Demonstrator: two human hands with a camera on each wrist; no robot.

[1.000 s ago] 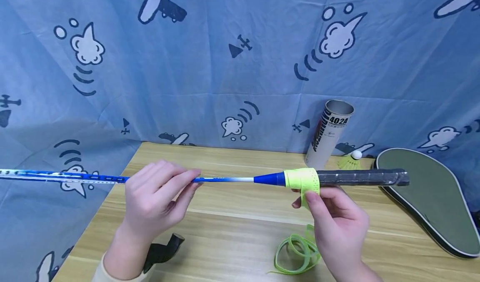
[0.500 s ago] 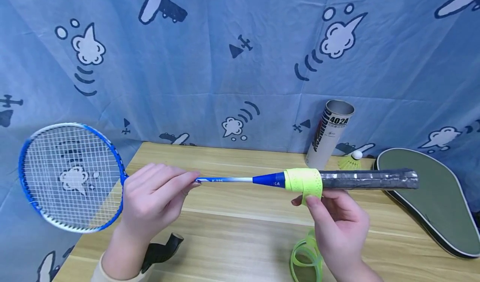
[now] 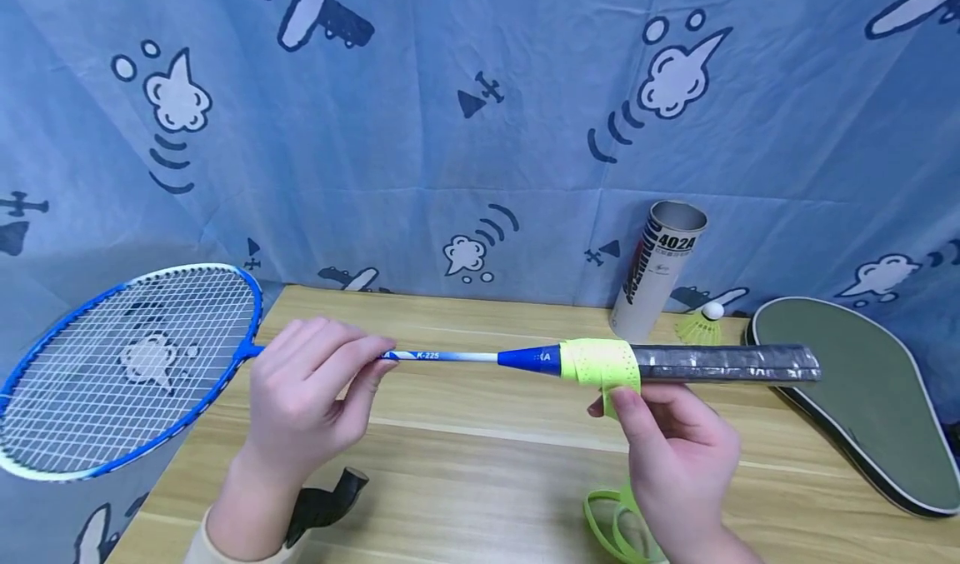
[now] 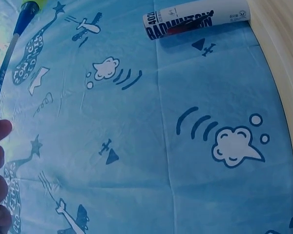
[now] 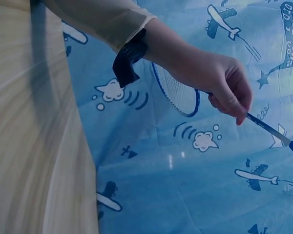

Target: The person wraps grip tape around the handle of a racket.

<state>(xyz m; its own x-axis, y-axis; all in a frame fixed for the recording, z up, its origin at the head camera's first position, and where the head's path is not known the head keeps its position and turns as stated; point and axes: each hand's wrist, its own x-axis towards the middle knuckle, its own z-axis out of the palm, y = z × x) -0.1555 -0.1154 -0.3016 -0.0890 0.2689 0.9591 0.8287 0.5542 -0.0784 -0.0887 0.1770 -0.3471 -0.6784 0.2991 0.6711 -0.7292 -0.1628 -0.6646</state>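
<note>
A blue and white badminton racket (image 3: 465, 356) is held level above the table in the head view, its strung head at the left. My left hand (image 3: 311, 393) pinches the shaft between thumb and fingers. Neon yellow grip tape (image 3: 600, 361) is wound round the top of the black handle (image 3: 720, 363), beside the blue cone. With thumb and fingers, my right hand (image 3: 678, 447) pinches the tape just below the handle. A loose loop of the tape (image 3: 618, 531) hangs low, partly behind that hand. In the right wrist view, the left hand (image 5: 219, 87) grips the shaft; the right hand is out of frame.
A white shuttlecock tube (image 3: 658, 268) stands at the back of the wooden table (image 3: 450, 481), with a yellow shuttlecock (image 3: 701, 324) next to it. A green paddle-shaped case (image 3: 855, 389) lies at the right. Behind hangs a blue patterned curtain (image 3: 480, 131).
The racket has turned about its shaft: its head went from edge-on to showing the strings, then tilted further. Both hands keep their places, while the loose tape loop has shifted down and right.
</note>
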